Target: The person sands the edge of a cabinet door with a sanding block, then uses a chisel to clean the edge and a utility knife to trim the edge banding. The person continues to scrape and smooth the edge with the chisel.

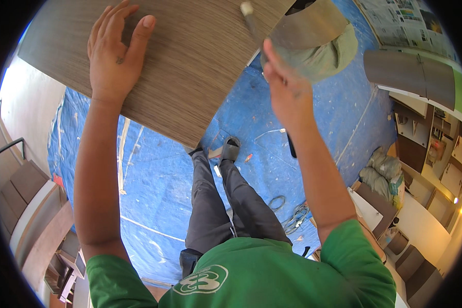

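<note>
My left hand [115, 61] lies on a wide brown wood-grain panel [190, 66], palm down, fingers stretched out and thumb apart. Beside the panel's right edge, my right hand [291, 92] is smeared by motion. Its fingers are closed on the dark handle of a thin brush [250, 19] with a pale tip, which reaches up over the panel. The blur hides exactly how the fingers grip it. Just beyond that hand are a curved brown sheet [313, 25] and a grey-green sack [338, 56].
A blue tarp [159, 190] with scraps covers the floor. Coiled cable [296, 219] lies right of my legs. Brown cabinet parts [410, 77] and filled bags [382, 167] stand at the right. Stacked boards [30, 205] are at the left.
</note>
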{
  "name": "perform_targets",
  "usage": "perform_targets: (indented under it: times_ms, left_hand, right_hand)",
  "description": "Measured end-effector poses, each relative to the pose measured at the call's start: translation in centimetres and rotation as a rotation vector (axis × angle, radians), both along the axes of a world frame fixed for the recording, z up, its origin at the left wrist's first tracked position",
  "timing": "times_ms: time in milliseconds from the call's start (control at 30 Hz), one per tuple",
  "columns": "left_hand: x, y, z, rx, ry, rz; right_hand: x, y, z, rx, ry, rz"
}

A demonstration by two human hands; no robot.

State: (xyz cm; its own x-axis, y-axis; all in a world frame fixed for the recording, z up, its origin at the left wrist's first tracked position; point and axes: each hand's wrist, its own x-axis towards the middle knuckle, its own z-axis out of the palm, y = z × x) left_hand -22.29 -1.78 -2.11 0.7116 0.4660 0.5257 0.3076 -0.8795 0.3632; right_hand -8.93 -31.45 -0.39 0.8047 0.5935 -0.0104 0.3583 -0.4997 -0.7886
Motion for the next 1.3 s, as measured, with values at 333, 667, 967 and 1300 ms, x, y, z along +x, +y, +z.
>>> perform_targets:
  times_ms: [333, 667, 967, 1300]
  left_hand:
    - [-0.3, 0.1, -0.3, 0.012, 0.041, 0.032]
    - [0.9, -2.5, 0.4, 0.239, 0.362, -0.12]
    - [5.4, -16.5, 3.5, 0.217, 0.694, -0.558]
    - [-0.3, -16.0, 2.6, -0.08, 0.452, -0.343]
  right_hand:
    - [-0.7, -0.3, 0.3, 0.058, 0.053, 0.018]
    - [-7.0, -5.5, 0.2, 0.172, 0.278, 0.029]
    - [-4.5, -9.1, 3.4, 0.283, 0.586, -0.368]
    - [-5.5, -9.0, 2.8, 0.266, 0.524, -0.246]
